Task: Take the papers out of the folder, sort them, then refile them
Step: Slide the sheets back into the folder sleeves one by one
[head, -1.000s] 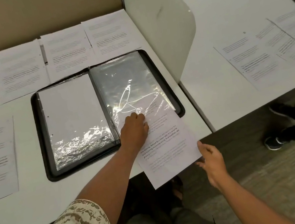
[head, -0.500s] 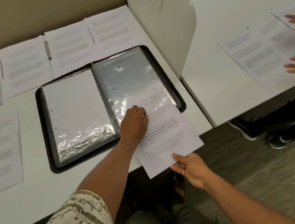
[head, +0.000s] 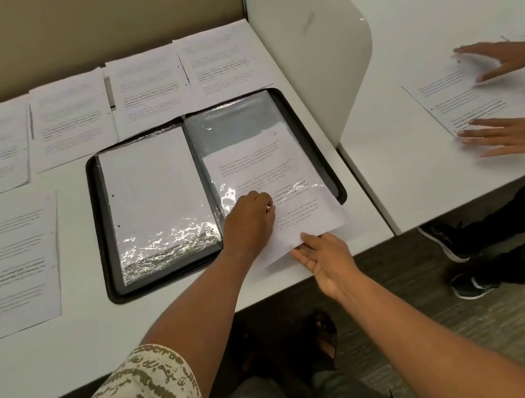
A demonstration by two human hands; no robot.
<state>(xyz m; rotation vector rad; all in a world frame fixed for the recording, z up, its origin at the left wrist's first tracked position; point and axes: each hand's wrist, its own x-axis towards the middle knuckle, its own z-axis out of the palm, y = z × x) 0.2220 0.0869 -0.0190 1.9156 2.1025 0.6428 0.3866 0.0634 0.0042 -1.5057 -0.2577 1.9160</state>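
while partly sleeved, paper (head: 259, 164) between both hands, left hand (head: 249, 220), right hand (head: 325, 258)

The folder (head: 320, 140) is edged in matt black, leathery-looking material. Its sleeves (head: 165, 246) are made of clear glossy plastic, badly crinkled near the bottom, where the light is thrown back hard. The sheet (head: 260, 171) being slid in is plain matt white paper with grey print. The desk (head: 71, 352) is finished smooth, white and low-sheen, and the floor (head: 432, 326) looks like rough woven carpet.
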